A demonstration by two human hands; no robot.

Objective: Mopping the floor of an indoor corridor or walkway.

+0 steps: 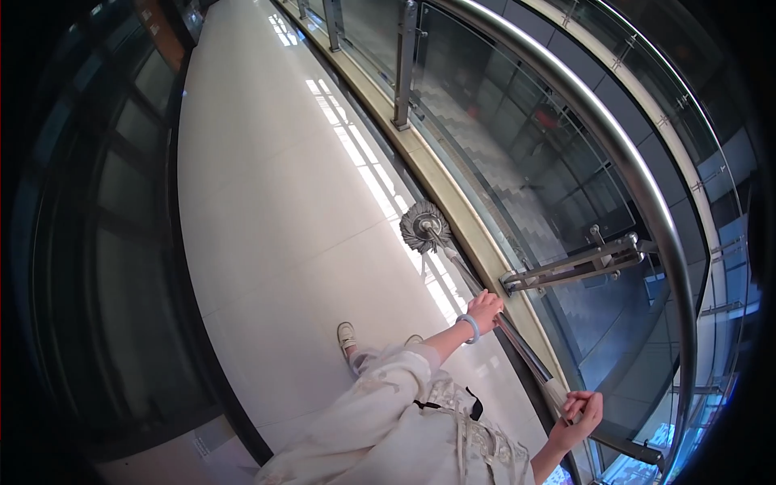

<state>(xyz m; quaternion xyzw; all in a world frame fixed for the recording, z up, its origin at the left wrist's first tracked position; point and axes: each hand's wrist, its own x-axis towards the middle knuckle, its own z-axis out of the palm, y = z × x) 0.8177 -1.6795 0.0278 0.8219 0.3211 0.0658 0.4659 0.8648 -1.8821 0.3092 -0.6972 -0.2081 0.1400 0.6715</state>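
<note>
A round mop head [414, 233] with grey string strands rests on the glossy floor, touching the dark border strip along the balustrade's base. From it a metal mop handle [525, 347] slants down towards the lower right. My left hand [485, 312], with a pale bangle at the wrist, is wrapped around the middle of this handle. Further up, at the whitish grip [554, 395], my right hand [581, 419] curls its fingers loosely about the handle's upper end. Part of that grip is hidden by the hand.
Glass panels [485, 145] with steel posts [404, 66] and a curved steel handrail [630, 145] run along the right, above a stone curb [436, 173]. A lower level shows through the glass. Dark glazing [103, 242] lines the left. My shoe [346, 336] stands on pale tiles [273, 242].
</note>
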